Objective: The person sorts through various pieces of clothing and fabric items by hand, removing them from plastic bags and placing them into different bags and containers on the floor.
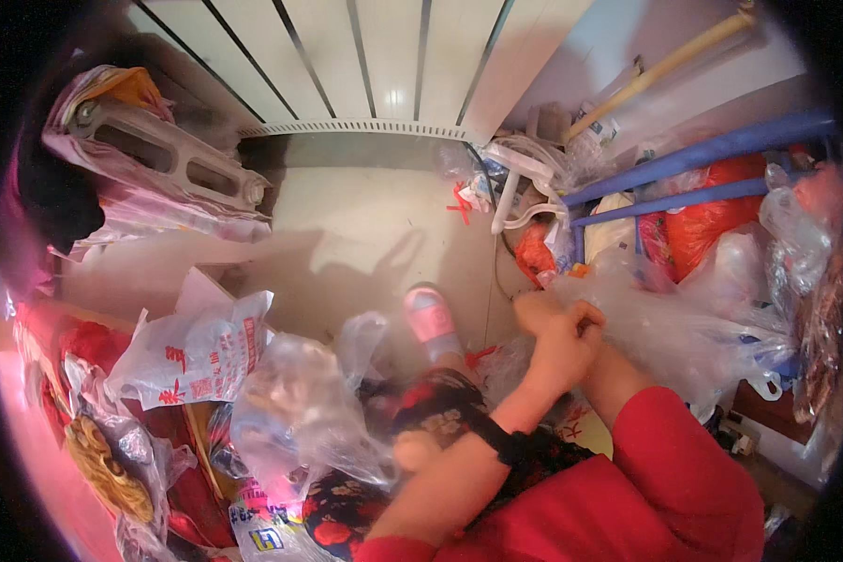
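My left hand (pixel 569 345) lies across my right wrist, its fingers curled in and closed; what they hold, if anything, is hidden. My right hand (pixel 537 313) is bent beneath and beyond it, with its fingers mostly out of sight. Just right of both hands spreads a large clear plastic bag (pixel 670 314), crumpled and thin; I cannot tell whether either hand grips it. Black lacy trim (pixel 510 444) crosses my left forearm. Below, dark floral cloth (pixel 440 401) covers my leg, and a pink shoe (pixel 429 317) rests on the floor.
A white slatted radiator (pixel 384 70) stands ahead. At left are a folded pale plastic frame (pixel 173 164), a white printed bag (pixel 201 361) and a clear bag (pixel 300 407). Blue rails (pixel 702 159) front orange bags (pixel 721 220) at right. A yellow pole (pixel 660 75) leans there.
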Demonstrator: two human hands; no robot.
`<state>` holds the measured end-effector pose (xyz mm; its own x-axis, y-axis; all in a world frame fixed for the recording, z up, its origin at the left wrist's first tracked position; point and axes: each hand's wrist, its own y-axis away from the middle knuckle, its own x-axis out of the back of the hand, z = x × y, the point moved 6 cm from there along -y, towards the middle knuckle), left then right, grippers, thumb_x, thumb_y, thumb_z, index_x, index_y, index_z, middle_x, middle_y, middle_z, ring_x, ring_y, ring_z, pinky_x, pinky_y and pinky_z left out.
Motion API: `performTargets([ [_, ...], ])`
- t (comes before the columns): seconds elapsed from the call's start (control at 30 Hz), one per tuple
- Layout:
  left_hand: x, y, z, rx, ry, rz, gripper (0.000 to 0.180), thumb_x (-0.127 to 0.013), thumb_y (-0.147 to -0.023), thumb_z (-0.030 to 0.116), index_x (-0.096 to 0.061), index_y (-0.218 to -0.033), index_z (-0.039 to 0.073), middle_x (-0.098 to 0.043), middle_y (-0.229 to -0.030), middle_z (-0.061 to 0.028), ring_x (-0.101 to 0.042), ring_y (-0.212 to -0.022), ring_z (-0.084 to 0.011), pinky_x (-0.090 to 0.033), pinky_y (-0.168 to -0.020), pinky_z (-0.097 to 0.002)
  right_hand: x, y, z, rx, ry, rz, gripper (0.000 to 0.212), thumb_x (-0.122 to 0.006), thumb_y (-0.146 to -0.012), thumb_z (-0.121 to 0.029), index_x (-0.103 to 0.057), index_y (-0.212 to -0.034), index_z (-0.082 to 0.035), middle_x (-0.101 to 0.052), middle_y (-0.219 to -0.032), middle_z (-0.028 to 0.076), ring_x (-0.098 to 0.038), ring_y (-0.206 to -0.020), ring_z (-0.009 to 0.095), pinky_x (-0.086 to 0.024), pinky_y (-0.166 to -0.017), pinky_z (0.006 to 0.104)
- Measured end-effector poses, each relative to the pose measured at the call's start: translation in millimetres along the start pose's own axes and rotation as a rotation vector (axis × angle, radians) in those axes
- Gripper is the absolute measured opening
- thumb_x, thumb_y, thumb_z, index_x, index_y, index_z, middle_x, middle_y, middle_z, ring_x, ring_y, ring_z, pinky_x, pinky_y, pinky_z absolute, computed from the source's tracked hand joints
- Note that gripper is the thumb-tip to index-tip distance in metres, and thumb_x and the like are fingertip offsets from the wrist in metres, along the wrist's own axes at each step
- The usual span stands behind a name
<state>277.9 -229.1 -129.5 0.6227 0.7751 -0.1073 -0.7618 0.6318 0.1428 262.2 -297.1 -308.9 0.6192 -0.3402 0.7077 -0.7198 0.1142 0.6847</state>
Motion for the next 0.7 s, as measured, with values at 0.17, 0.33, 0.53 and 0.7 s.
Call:
performTargets([
  [0.17,-18.0,7.1,-7.4,0.378,0.552,-0.163,0.011,-0.051,-0.087,0.005,-0.056,-0.097,0.002,-0.057,-0.081,0.0002,-0.056,-0.066,-0.0088,-0.045,-0.06,-0.0198,17.3,-66.8,-18.7,-0.146,-0.028,0.376,0.017,-0.052,-0.076,-0.01,-0.068,-0.079,-0.004,-0.066,-0.09,0.019,-0.065,-0.085,0.032,-0.052,-0.071,0.0434],
  [0.33,-11.0,11.7,-1.5,0.611,0.699,-0.222,0.01,-0.051,-0.088,0.005,-0.055,-0.097,0.003,-0.056,-0.08,0.001,-0.054,-0.066,-0.0068,-0.043,-0.059,-0.0183,-10.8,-79.8,27.3,-0.196,0.133,0.301,0.02,-0.058,-0.071,-0.014,-0.067,-0.085,-0.003,-0.066,-0.091,0.018,-0.064,-0.09,0.032,-0.051,-0.072,0.0454],
  [0.53,1.7,19.4,0.9,0.608,0.881,-0.045,0.01,-0.051,-0.088,0.003,-0.055,-0.098,0.004,-0.055,-0.08,0.0017,-0.053,-0.066,-0.0056,-0.042,-0.058,-0.0181,-77.1,-111.6,86.6,-0.269,0.158,0.154,0.023,-0.059,-0.075,-0.015,-0.065,-0.094,-0.004,-0.063,-0.097,0.019,-0.058,-0.097,0.033,-0.049,-0.081,0.042],
  [0.7,11.7,19.6,5.2,0.464,0.871,-0.004,0.012,-0.052,-0.087,-0.001,-0.057,-0.098,0.003,-0.059,-0.087,0.0007,-0.053,-0.078,-0.0059,-0.044,-0.071,-0.0201,-61.2,-154.2,118.9,-0.235,0.247,0.621,0.025,-0.06,-0.081,-0.017,-0.062,-0.103,-0.005,-0.061,-0.1,0.018,-0.052,-0.104,0.032,-0.046,-0.086,0.0402],
])
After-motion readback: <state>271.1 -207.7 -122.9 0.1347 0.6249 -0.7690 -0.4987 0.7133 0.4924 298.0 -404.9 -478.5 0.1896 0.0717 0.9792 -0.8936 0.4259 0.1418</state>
